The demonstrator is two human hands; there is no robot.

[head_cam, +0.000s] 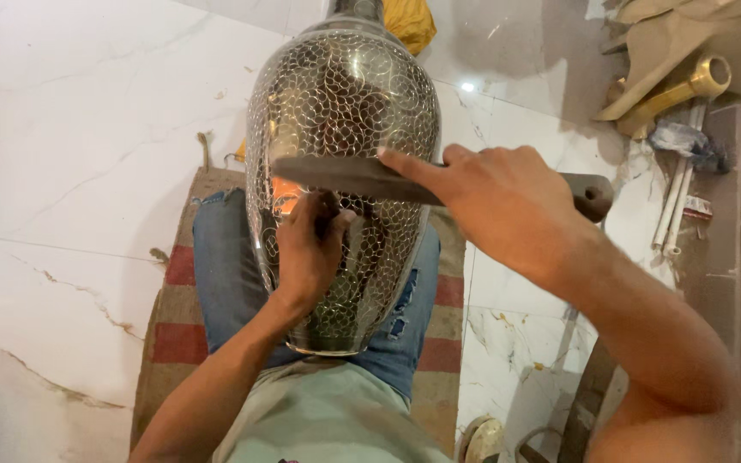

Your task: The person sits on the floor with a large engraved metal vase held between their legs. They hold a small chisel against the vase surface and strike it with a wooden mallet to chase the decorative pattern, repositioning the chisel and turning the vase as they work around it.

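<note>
While the large silver metal vase [340,111] lies lengthwise along your lap, resting on your blue jeans [225,274] with its neck pointing away from you, both of your hands are busy at its patterned belly. Your left hand [309,249] presses against the vase's scale-engraved surface, its grip clenched around a small tool that is mostly hidden by the fingers, so you cannot tell its kind. Your right hand [495,206] is closed on a long dark bar-shaped tool [345,176], with the forefinger stretched along it; the bar lies crosswise over the vase, just above your left hand, and its thick end sticks out past your right hand. Under your legs is a striped mat [177,317] spread on the white marble floor [70,146]. A yellow cloth [409,21] sits beyond the vase's neck. Well apart on your right, white pipes [677,210] and a brass-coloured tube [679,90] lie by the wall.
</note>
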